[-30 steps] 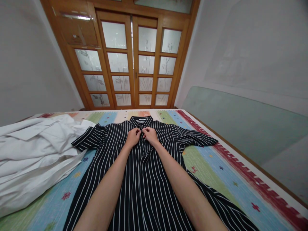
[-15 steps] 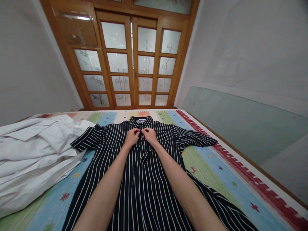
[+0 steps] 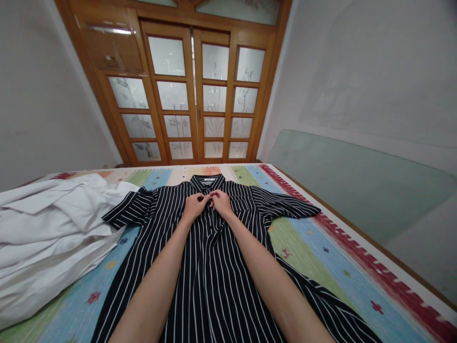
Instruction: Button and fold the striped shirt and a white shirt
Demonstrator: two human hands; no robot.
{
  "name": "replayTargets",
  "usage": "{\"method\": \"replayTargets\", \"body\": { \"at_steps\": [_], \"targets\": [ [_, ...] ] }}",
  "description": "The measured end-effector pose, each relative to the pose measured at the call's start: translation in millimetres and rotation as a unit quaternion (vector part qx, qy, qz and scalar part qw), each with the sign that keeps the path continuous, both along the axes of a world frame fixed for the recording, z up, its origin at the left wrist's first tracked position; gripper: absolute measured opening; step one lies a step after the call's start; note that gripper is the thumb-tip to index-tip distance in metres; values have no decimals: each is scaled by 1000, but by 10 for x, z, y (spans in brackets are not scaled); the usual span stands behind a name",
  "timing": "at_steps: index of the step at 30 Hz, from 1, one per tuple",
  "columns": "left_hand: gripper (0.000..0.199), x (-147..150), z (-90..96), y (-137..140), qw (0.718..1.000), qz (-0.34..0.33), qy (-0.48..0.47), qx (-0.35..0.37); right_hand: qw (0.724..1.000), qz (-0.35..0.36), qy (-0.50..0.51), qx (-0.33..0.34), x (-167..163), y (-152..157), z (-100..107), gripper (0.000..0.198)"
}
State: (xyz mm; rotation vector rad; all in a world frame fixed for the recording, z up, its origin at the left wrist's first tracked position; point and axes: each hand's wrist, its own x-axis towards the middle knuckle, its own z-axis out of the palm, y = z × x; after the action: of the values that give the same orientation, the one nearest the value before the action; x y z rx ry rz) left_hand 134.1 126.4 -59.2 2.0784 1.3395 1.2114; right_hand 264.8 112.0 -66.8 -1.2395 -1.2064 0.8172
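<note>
A black short-sleeved shirt with white stripes (image 3: 221, 271) lies face up, its collar at the far end and both sleeves spread. My left hand (image 3: 194, 206) pinches at the front placket just below the collar. Close against it, my right hand (image 3: 220, 202) is also closed, thumb and fingertips together on the same spot of the placket. The fingertips of both hands nearly touch. Any button between them is too small or hidden to make out. Below my hands the cloth is slightly puckered along the placket.
Under the shirt is a colourful striped bed cover (image 3: 307, 252) with small star and cross patterns. A crumpled white garment (image 3: 60, 228) lies at the left, against the shirt's sleeve. A pale green panel (image 3: 357, 181) runs along the right wall. Wooden glazed doors (image 3: 194, 95) stand beyond.
My left thumb and fingers have shifted slightly toward my right hand at the placket. The whole view has tilted a little; the shirt lies as before.
</note>
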Motion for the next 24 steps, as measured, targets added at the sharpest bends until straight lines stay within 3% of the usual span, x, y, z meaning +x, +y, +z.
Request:
{"method": "replayTargets", "body": {
  "at_steps": [24],
  "targets": [
    [13, -13, -5, 14, 999, -1, 32, 13, 997, -7, -71, -14, -15, -57, 37, 11]
  ]
}}
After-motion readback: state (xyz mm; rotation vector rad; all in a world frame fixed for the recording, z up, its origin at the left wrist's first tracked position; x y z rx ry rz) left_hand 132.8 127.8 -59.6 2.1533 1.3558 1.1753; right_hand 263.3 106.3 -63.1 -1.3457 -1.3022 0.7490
